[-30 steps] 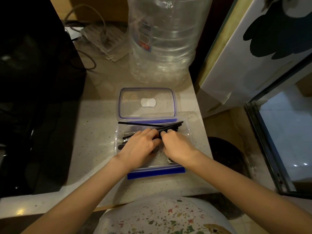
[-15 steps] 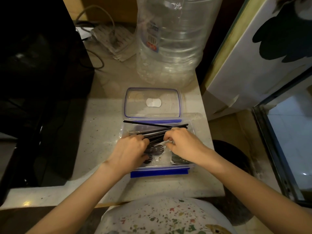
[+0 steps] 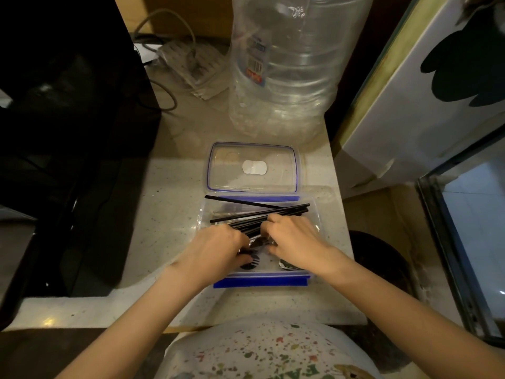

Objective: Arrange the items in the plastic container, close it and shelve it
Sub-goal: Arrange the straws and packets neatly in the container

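Note:
A clear plastic container (image 3: pixel 314 212) with blue clips sits open on the speckled counter. Its clear lid (image 3: pixel 284 162) with a blue seal lies flat just behind it. Several black straws (image 3: pixel 273 210) lie across the container, their ends poking over the rim. Black plastic cutlery (image 3: pixel 252 262) lies on the container's floor. My left hand (image 3: pixel 218 250) and my right hand (image 3: pixel 292 239) are both inside the container, fingers curled around the bundle of straws and cutlery at its middle.
A large clear water bottle (image 3: pixel 284 64) stands behind the lid. A black appliance (image 3: pixel 68 132) fills the left side. A power strip with a cable (image 3: pixel 191 64) lies at the back. A white cabinet (image 3: pixel 423 91) and a glass door (image 3: pixel 470 242) are on the right.
My hands moved apart a little and shifted toward the container's near side, uncovering more of the black straws. The camera drifted slightly.

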Motion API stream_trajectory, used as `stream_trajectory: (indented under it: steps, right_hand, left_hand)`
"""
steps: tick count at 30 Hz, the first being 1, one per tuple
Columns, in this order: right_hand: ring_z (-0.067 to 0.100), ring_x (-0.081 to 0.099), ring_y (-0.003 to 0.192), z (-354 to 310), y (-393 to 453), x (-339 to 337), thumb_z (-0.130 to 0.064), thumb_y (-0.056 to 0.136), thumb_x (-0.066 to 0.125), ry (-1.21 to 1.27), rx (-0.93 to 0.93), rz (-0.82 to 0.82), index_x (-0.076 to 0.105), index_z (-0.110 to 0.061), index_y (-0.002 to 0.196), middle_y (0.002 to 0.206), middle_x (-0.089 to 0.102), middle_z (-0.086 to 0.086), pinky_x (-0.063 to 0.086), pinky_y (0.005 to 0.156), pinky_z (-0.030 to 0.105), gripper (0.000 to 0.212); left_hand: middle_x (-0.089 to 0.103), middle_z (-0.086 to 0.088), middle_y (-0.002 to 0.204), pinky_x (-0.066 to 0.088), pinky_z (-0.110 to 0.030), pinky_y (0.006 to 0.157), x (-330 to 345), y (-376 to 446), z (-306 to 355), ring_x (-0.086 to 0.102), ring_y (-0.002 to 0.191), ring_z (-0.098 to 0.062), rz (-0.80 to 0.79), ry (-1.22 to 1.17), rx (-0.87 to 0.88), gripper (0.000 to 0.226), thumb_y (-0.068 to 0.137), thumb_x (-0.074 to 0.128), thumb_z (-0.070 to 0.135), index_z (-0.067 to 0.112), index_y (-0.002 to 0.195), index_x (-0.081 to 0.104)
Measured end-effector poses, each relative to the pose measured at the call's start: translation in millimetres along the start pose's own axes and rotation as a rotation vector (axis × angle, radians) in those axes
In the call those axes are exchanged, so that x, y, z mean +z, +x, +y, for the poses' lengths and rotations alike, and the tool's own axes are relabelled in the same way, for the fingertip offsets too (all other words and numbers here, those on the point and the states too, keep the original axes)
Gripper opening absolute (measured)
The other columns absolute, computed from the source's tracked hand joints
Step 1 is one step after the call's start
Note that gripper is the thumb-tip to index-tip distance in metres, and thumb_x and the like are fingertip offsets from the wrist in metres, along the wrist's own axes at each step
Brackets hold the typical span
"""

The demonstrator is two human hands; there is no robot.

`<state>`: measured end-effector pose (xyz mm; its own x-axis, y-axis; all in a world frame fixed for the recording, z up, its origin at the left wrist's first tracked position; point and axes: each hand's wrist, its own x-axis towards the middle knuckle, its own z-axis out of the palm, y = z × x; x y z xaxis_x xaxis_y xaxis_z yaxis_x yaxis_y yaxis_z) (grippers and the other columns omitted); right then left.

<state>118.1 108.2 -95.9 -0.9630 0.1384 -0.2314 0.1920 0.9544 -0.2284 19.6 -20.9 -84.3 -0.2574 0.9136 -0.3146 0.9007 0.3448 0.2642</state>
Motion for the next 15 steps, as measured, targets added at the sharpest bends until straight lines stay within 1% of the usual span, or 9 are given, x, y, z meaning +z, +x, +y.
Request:
stream_trajectory:
  steps: [2, 4, 6, 7, 10, 11, 13, 15]
  right_hand:
    - [0.020, 0.060, 0.090, 0.1, 0.6, 0.4, -0.020, 0.086, 0.062, 0.043, 0.012, 0.015, 0.060, -0.011, 0.107, 0.108, 0.058, 0.004, 0.043, 0.069, 0.026, 0.024]
    - [0.018, 0.060, 0.088, 0.8, 1.0, -1.8, -0.018, 0.085, 0.062, 0.107, 0.029, 0.018, 0.062, -0.013, 0.099, 0.105, 0.058, 0.003, 0.048, 0.072, 0.026, 0.015]
    - [0.015, 0.060, 0.086, 2.7, 0.5, -7.3, -0.016, 0.085, 0.062, 0.218, 0.070, 0.024, 0.063, -0.014, 0.093, 0.099, 0.061, 0.001, 0.051, 0.075, 0.027, 0.008]
    - [0.012, 0.060, 0.083, 4.0, -0.2, -11.2, -0.015, 0.084, 0.063, 0.283, 0.100, 0.033, 0.063, -0.015, 0.091, 0.095, 0.063, 0.000, 0.051, 0.074, 0.025, 0.006]
    - [0.004, 0.058, 0.068, 10.1, -3.2, -26.5, -0.015, 0.082, 0.067, 0.487, 0.200, 0.077, 0.064, -0.019, 0.086, 0.076, 0.061, -0.008, 0.047, 0.065, 0.018, 0.007]
    - [0.002, 0.058, 0.069, 13.0, -4.3, -32.5, -0.015, 0.080, 0.069, 0.551, 0.228, 0.097, 0.064, -0.021, 0.085, 0.075, 0.060, -0.010, 0.047, 0.065, 0.016, 0.009]
    - [0.007, 0.062, 0.075, 20.5, -7.0, -45.6, -0.015, 0.077, 0.072, 0.681, 0.269, 0.134, 0.064, -0.024, 0.081, 0.077, 0.062, -0.009, 0.051, 0.069, 0.019, 0.012]
    - [0.006, 0.065, 0.073, 28.6, -11.2, -56.6, -0.014, 0.075, 0.074, 0.809, 0.255, 0.095, 0.066, -0.024, 0.077, 0.077, 0.066, -0.006, 0.052, 0.068, 0.018, 0.013]
  left_hand:
    - [0.071, -0.002, 0.096, 0.055, -0.030, 0.080, 3.8, 0.9, 0.1, 0.065, 0.087, -0.016, -0.019, -0.037, 0.008, 0.025, 0.090, 0.052, 0.037, 0.019, 0.102, 0.065]
    - [0.071, -0.003, 0.095, 0.056, -0.034, 0.079, 7.2, 1.9, -0.9, 0.065, 0.085, -0.017, -0.030, -0.047, 0.007, 0.026, 0.090, 0.051, 0.037, 0.020, 0.101, 0.066]
    - [0.071, -0.002, 0.093, 0.055, -0.034, 0.077, 9.1, 2.8, -1.6, 0.065, 0.083, -0.017, -0.019, -0.050, 0.005, 0.026, 0.090, 0.050, 0.038, 0.020, 0.100, 0.067]
    - [0.071, -0.002, 0.092, 0.055, -0.033, 0.077, 9.5, 3.0, -1.6, 0.065, 0.083, -0.016, -0.007, -0.049, 0.008, 0.026, 0.091, 0.050, 0.037, 0.020, 0.100, 0.067]
    - [0.071, -0.002, 0.090, 0.054, -0.028, 0.074, 9.9, 5.0, -1.4, 0.064, 0.080, -0.015, 0.015, -0.051, 0.018, 0.028, 0.092, 0.047, 0.037, 0.019, 0.101, 0.067]
    - [0.070, -0.002, 0.089, 0.054, -0.027, 0.072, 9.8, 5.8, -1.2, 0.064, 0.078, -0.015, 0.014, -0.060, 0.015, 0.028, 0.092, 0.046, 0.038, 0.019, 0.101, 0.066]
    - [0.070, -0.001, 0.090, 0.054, -0.026, 0.071, 9.5, 7.2, -0.5, 0.062, 0.076, -0.013, 0.022, -0.104, 0.007, 0.028, 0.092, 0.046, 0.038, 0.020, 0.103, 0.065]
    - [0.070, 0.000, 0.092, 0.055, -0.026, 0.073, 9.0, 8.2, -1.9, 0.061, 0.073, -0.010, 0.033, -0.215, -0.013, 0.025, 0.091, 0.050, 0.036, 0.020, 0.104, 0.065]
